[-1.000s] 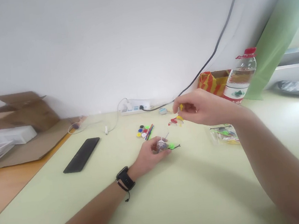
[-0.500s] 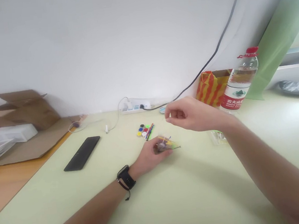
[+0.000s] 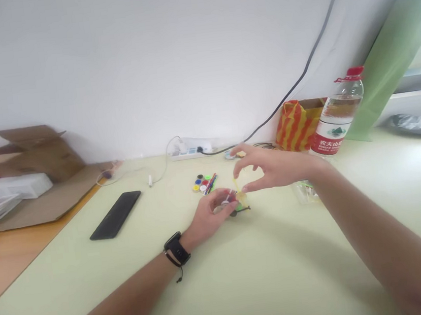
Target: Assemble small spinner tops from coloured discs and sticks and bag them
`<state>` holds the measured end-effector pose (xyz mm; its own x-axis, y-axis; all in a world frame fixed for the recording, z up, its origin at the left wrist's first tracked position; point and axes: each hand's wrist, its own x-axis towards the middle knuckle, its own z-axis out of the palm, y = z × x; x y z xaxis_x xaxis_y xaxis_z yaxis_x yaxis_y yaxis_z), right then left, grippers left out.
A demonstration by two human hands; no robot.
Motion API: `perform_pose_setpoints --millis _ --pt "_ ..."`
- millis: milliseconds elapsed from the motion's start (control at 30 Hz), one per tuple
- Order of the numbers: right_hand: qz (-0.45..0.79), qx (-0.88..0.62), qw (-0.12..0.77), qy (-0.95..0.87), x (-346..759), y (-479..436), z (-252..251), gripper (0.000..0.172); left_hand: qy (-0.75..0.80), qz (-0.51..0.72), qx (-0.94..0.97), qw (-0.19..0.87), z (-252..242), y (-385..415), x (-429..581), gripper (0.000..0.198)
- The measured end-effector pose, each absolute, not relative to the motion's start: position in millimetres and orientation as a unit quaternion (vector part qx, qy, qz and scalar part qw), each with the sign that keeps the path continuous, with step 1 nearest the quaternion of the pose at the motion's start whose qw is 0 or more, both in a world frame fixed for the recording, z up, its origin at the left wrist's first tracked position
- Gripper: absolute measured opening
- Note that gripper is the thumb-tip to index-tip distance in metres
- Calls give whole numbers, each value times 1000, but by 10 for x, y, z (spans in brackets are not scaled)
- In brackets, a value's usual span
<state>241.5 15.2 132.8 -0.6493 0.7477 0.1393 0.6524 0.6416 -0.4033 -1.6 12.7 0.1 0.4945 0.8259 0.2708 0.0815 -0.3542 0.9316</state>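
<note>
My left hand (image 3: 210, 211), with a dark watch on its wrist, is closed around a small cluster of coloured plastic pieces (image 3: 244, 206). Red, white, yellow, green and black parts show past its fingers, with a thin black stick pointing right. Just above and to the right is my right hand (image 3: 263, 167), thumb and index finger apart. A thin yellow piece (image 3: 236, 185) rises from the cluster near its fingertips; whether they touch is unclear. Behind the left hand lie several coloured round discs (image 3: 199, 182) beside a bunch of thin coloured sticks (image 3: 210, 183).
A black phone-like slab (image 3: 115, 216) lies to the left. Against the wall is a white power strip (image 3: 190, 150) with cables. On the right stand a large water bottle (image 3: 334, 117) and a striped bag (image 3: 293, 127), with a clear plastic packet (image 3: 306, 193) nearer. A cardboard box (image 3: 41, 157) sits far left.
My right hand has spread its curled thumb and index finger, close above the cluster. The cluster has turned in my left hand, showing red and white parts and an upright yellow piece.
</note>
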Motion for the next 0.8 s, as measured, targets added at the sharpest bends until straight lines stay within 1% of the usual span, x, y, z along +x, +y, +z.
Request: perform_pose_setpoints --millis 100,200,267,367,500,667,800 --pt "147 -400 191 -884 2448 242 1275 28 300 444 697 476 -41 146 -12 31" --pt "192 -373 173 -891 2474 284 1250 19 298 435 698 485 -49 154 -18 33" --pt "212 -358 175 -892 2471 266 1245 17 305 411 708 487 -31 152 -25 40" --pt "179 -362 247 -881 2443 173 1243 15 302 404 712 488 5 150 -34 53" --pt "150 -362 269 -880 2424 -1 1187 11 288 396 719 494 17 162 -42 62" --pt "154 -369 317 -860 2418 -165 967 10 286 375 734 489 -34 179 -36 62" --pt "176 -382 349 -838 2390 -242 737 10 282 365 741 488 -36 164 -19 54"
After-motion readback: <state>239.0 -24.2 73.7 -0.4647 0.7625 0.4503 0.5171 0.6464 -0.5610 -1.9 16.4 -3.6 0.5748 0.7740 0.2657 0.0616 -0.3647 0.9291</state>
